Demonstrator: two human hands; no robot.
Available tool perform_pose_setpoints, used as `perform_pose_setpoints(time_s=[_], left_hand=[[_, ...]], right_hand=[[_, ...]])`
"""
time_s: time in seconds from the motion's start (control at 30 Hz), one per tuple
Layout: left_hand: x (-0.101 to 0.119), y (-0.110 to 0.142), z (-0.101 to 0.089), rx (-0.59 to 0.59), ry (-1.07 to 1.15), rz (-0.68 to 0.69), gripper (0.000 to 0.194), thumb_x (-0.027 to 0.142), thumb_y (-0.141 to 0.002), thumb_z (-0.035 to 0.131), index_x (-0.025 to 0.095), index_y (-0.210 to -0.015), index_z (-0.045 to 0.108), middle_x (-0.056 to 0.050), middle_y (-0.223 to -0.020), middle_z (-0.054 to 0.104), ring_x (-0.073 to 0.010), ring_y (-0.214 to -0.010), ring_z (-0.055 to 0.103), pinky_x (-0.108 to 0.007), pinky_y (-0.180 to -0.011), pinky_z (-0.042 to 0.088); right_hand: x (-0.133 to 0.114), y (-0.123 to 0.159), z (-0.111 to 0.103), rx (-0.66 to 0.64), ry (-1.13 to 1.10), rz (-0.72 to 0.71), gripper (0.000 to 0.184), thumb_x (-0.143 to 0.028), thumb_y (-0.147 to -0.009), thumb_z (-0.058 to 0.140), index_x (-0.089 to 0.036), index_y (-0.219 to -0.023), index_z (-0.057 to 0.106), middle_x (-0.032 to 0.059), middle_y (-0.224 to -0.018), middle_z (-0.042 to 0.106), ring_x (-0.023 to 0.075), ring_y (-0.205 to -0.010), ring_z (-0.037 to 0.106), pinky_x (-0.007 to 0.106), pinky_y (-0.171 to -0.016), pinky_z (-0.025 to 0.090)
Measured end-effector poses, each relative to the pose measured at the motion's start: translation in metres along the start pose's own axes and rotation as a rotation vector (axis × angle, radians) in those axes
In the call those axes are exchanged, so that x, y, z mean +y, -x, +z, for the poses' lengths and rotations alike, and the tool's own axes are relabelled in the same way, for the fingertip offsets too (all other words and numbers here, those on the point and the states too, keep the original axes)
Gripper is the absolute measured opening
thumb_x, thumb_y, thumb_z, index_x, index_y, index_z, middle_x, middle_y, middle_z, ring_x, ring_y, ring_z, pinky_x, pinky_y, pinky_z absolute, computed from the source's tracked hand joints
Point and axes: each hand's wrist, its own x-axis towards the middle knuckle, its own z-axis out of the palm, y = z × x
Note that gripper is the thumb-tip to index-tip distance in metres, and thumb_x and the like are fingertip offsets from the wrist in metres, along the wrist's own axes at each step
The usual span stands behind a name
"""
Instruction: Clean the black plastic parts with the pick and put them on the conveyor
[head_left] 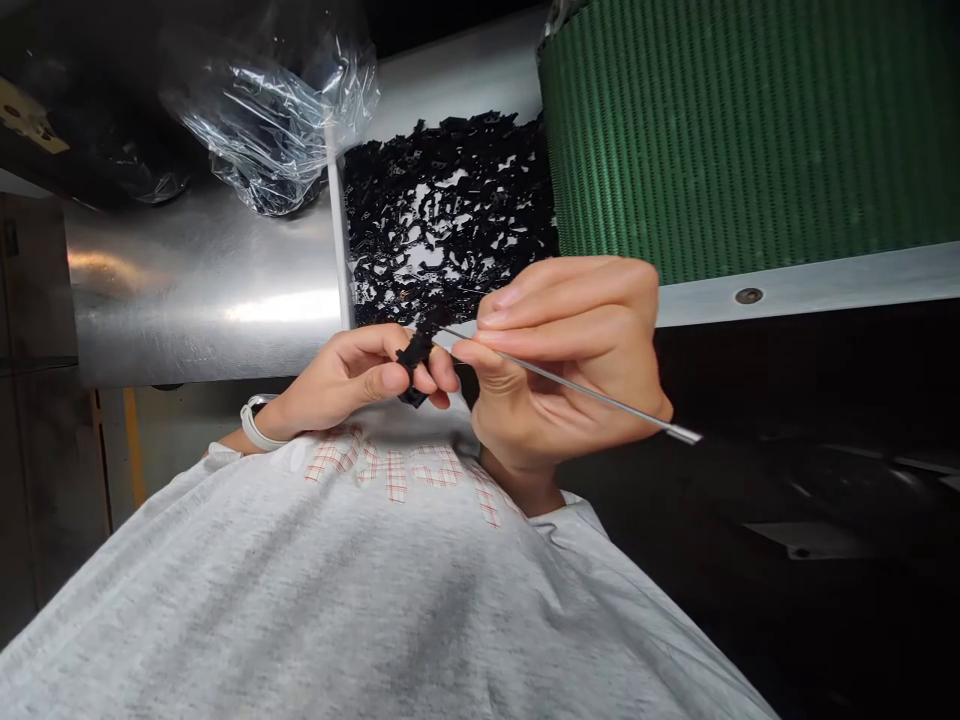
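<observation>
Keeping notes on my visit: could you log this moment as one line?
left hand: black piece | right hand: metal rod, tip at piece | behind: black scraps

The left hand (360, 375) is pinching a small black piece (414, 368) while the right hand (570, 360) is holding a thin metal rod (577, 385) just beside it.
</observation>
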Motion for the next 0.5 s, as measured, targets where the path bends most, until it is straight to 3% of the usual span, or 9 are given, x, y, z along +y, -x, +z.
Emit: perform_pose_setpoints(time_s=[0.1, 0.23, 0.4, 0.5], left_hand=[[0.0003, -0.0004, -0.0002, 0.045, -0.001, 0.002, 0.039, 0.059, -0.083, 0.073, 0.020, -0.078, 0.071, -0.001, -0.080, 0.065, -0.0168, -0.082, 0.071, -0.036, -0.084, 0.059], [-0.0018, 0.0003, -0.0022, 0.102, -0.041, -0.003, 0.043, 0.063, -0.080, 0.074, 0.020, -0.077, 0.070, -0.001, -0.077, 0.063, -0.0156, -0.078, 0.068, -0.033, -0.077, 0.058], [-0.0038, 0.0002, -0.0020, 0.067, -0.039, 0.010, 0.043, 0.062, -0.082, 0.073, 0.019, -0.076, 0.070, 0.000, -0.076, 0.061, -0.0121, -0.071, 0.065, -0.029, -0.071, 0.056], [-0.0033, 0.0000, -0.0005, 0.029, -0.032, 0.030, 0.041, 0.059, -0.084, 0.072, 0.019, -0.077, 0.069, 0.001, -0.076, 0.061, -0.0113, -0.070, 0.066, -0.028, -0.069, 0.055]], right_hand=[[0.0010, 0.0016, -0.0024, -0.025, 0.042, -0.004, 0.006, -0.035, -0.096, 0.066, -0.032, -0.094, 0.070, -0.0011, -0.084, 0.065, 0.0202, -0.080, 0.068, 0.043, -0.072, 0.062], [-0.0028, 0.0027, -0.0054, -0.085, 0.056, 0.030, 0.015, -0.027, -0.099, 0.059, -0.032, -0.099, 0.072, -0.0001, -0.084, 0.067, 0.0220, -0.085, 0.069, 0.045, -0.076, 0.062], [-0.0012, 0.0042, -0.0044, -0.033, 0.020, 0.035, 0.010, -0.034, -0.098, 0.064, -0.031, -0.096, 0.072, -0.0006, -0.079, 0.064, 0.0211, -0.081, 0.067, 0.045, -0.075, 0.062], [0.0024, 0.0066, -0.0030, -0.012, 0.001, 0.051, 0.014, -0.040, -0.096, 0.066, -0.029, -0.090, 0.071, -0.0005, -0.078, 0.062, 0.0205, -0.082, 0.066, 0.048, -0.082, 0.062]])
